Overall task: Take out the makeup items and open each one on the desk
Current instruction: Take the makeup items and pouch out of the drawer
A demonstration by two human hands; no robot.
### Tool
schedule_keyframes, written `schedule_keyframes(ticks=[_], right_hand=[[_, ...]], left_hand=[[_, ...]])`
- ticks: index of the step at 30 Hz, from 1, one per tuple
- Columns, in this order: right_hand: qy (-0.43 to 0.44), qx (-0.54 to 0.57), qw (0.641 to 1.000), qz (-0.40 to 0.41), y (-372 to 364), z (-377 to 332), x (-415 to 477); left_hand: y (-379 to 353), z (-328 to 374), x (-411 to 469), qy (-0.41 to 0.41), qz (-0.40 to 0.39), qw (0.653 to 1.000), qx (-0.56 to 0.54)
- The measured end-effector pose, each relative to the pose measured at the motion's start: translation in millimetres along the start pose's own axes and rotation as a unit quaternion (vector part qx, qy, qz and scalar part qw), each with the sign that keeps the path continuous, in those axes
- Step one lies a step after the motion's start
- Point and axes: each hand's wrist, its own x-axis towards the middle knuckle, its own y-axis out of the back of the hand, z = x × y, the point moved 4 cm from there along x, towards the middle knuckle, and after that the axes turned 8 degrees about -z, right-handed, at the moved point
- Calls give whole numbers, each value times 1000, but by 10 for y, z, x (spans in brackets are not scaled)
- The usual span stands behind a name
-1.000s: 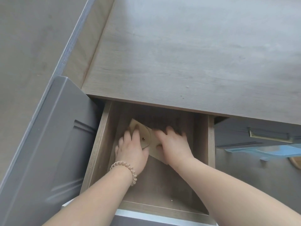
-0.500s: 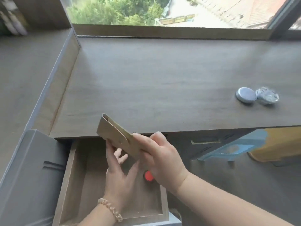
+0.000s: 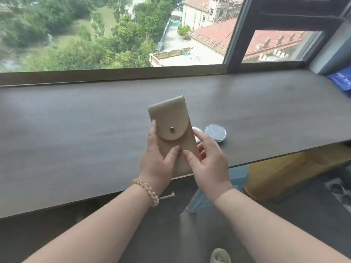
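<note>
Left grip (image 3: 157, 158), a coiled peach-coloured bracelet (image 3: 147, 190) at its wrist, clasps the left edge of the tall beige soft-leather pouch (image 3: 171, 114), thumb laid across its front. Pouch held upright above the grey-brown wooden surface (image 3: 76, 130), rounded flap closed on a brass snap (image 3: 172, 130). Right grip (image 3: 209, 162) pinches the pouch's right edge. Just right of the pouch, two round silvery containers (image 3: 215, 132) rest on the surface, one partly hidden.

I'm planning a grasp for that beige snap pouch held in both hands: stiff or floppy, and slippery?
Probably fairly stiff: the beige snap pouch stands upright above the left hand and right hand without drooping. Likely light, since a loose thumb-and-finger hold carries it. Its matte surface looks grippy, not slick.
</note>
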Motion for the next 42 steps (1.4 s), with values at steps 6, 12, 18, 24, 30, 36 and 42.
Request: schedule_keyframes(ticks=[6, 12, 18, 24, 30, 36, 42], right_hand=[[-51, -77, 994, -53, 1126, 1214, 739], [-96, -196, 972, -85, 1748, 2179, 1224], [-143, -277, 946, -93, 1865, 2679, 1447], [-159, -324, 928, -94, 1943, 2945, 1545], [-126, -362, 917, -110, 1854, 3032, 1536], [-43, -404, 910, -85, 1694, 3050, 1465], [73, -407, 908, -63, 1636, 2915, 1550]], left_hand=[[-1621, 144, 692, 49, -47, 996, 54], [-2661, 193, 1175, 104, -96, 982, 129], [-3130, 41, 1454, 171, -108, 962, 183], [-3408, -101, 1516, 144, -150, 951, 230], [-3407, -134, 1503, 121, -105, 921, 356], [-3381, -232, 1428, 119, -134, 888, 423], [-3293, -177, 1371, 106, -144, 882, 436]])
